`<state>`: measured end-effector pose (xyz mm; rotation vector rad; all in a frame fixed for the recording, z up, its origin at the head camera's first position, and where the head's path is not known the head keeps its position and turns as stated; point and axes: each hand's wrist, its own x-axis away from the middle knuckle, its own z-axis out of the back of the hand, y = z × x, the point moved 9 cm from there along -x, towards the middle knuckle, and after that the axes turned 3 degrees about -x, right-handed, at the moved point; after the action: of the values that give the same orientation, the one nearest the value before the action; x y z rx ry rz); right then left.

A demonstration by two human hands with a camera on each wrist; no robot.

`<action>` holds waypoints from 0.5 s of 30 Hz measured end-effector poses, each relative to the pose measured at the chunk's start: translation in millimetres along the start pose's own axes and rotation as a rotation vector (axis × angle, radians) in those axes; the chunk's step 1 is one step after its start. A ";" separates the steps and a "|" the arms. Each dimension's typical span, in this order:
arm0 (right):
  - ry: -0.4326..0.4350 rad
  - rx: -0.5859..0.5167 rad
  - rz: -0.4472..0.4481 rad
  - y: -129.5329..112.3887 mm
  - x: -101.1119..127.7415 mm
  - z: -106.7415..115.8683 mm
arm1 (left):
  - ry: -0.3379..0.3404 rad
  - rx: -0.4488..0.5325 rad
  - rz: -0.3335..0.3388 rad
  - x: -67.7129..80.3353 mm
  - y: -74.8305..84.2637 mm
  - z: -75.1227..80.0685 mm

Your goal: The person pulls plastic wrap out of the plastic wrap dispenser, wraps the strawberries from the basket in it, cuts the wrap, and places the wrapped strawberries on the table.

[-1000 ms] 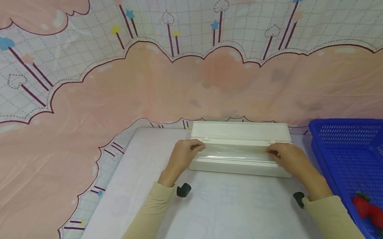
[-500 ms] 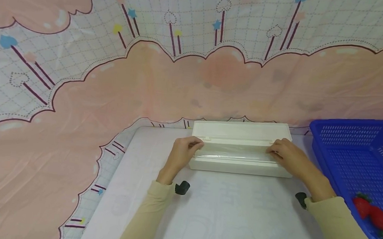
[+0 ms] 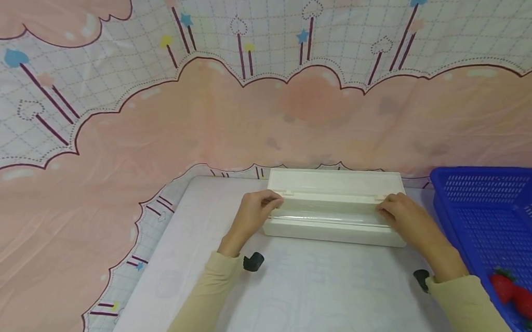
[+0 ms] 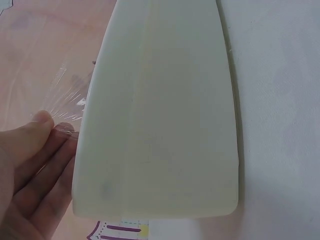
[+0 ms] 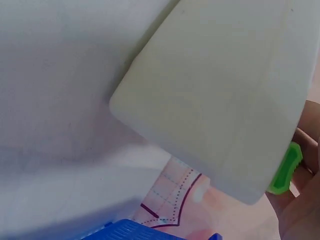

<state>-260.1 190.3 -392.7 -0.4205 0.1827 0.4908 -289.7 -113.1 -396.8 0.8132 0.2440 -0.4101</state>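
Observation:
A white cling film dispenser lies across the table with its lid tipped back. Clear cling film stretches over its opening. At the left end my left hand pinches the film's edge between thumb and fingertips; in the left wrist view the film fans out in creases from that pinch. My right hand is at the right end of the dispenser. There, in the right wrist view, its fingers curl round a green slide cutter at the dispenser's edge, partly hidden by the white body.
A blue plastic basket stands to the right, close beside the right forearm, with two strawberries in it. A patterned pink cloth hangs behind the white table.
My right hand has shifted slightly right along the dispenser, away from the film's middle. My left hand has risen very slightly and keeps its pinch. Dispenser and basket stay put.

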 end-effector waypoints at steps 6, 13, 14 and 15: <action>-0.011 -0.040 -0.084 7.0 1.3 4.3 | 0.036 0.033 0.007 -0.1 -2.0 2.9; 0.005 -0.056 -0.052 3.5 1.3 14.9 | 0.054 0.061 0.029 0.0 -4.5 6.1; 0.012 -0.057 -0.044 2.9 1.0 16.9 | 0.055 0.065 0.033 -0.1 -4.7 6.5; 0.019 -0.062 -0.036 2.4 0.8 18.9 | 0.056 0.068 0.036 -0.4 -4.7 7.0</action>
<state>-259.3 200.8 -376.8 -0.4884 0.1783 0.4579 -291.7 -121.2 -395.1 0.8957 0.2682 -0.3637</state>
